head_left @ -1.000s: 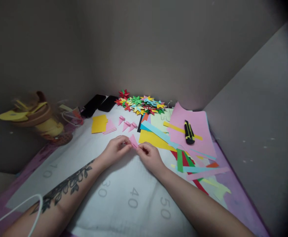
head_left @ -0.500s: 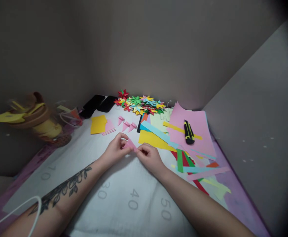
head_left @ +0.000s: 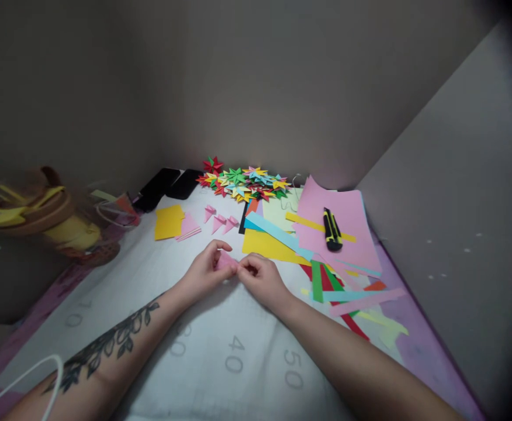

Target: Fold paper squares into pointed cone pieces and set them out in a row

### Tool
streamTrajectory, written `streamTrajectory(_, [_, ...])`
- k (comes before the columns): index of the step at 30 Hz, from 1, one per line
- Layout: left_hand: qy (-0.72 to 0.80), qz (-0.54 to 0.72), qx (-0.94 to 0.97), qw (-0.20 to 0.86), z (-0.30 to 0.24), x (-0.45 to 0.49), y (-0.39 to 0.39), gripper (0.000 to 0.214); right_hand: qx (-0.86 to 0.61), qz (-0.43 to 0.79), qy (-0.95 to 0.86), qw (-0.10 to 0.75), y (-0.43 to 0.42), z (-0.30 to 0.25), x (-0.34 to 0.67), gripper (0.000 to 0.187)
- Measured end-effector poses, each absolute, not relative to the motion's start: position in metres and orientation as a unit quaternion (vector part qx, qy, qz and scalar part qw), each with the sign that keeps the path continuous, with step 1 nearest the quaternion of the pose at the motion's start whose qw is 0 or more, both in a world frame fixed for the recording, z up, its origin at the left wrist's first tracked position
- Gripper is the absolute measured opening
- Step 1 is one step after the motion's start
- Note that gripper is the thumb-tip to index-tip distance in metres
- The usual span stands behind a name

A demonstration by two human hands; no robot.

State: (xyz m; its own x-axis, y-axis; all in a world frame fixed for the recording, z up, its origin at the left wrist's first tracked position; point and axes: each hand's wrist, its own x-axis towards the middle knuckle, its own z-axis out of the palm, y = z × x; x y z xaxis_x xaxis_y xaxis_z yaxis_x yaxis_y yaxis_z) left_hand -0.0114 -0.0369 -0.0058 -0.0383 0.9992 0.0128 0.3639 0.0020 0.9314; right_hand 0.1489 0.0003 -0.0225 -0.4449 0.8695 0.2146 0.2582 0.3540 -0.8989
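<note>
A small folded piece of pink paper is held between my two hands over the white cloth. My left hand pinches it from the left with thumb and fingers. At its right corner, the fingertips of my right hand are closed on it. Beyond my hands lie several small folded pink paper pieces. To their left are stacked pink paper pieces and yellow paper squares.
Colourful folded paper stars are heaped against the wall. On the right, a utility knife rests on pink sheets, near scattered paper strips. Two dark phones and a clay pot stand left. A white cable crosses my left forearm.
The pink paper has turned flatter and lower between my fingers, and my hands have stayed close together. The whole view has shifted slightly, with things now a little further left.
</note>
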Motion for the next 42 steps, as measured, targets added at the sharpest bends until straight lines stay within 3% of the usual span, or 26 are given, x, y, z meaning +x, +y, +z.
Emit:
streamTrajectory(10, [0.592,0.475,0.500,0.417,0.001,-0.024,-0.032,0.034,-0.429,0.469,-0.665,0.392,0.006,-0.025,0.154,0.012])
streamTrajectory(21, [0.612,0.440,0.562,0.341,-0.003,-0.014,-0.038,0.030,-0.401,0.428,-0.713,0.384,0.003,-0.026,0.152,0.013])
streamTrajectory(33, [0.603,0.419,0.596,0.326,-0.003,-0.015,-0.040,0.027,-0.389,0.416,-0.728,0.382,0.000,-0.020,0.152,0.015])
streamTrajectory(38, [0.599,0.410,0.612,0.314,0.000,-0.015,-0.040,0.014,-0.388,0.399,-0.729,0.399,-0.001,-0.019,0.154,0.015])
streamTrajectory(42, [0.587,0.403,0.645,0.276,0.001,-0.019,-0.041,0.013,-0.381,0.404,-0.716,0.422,-0.001,-0.021,0.155,0.001])
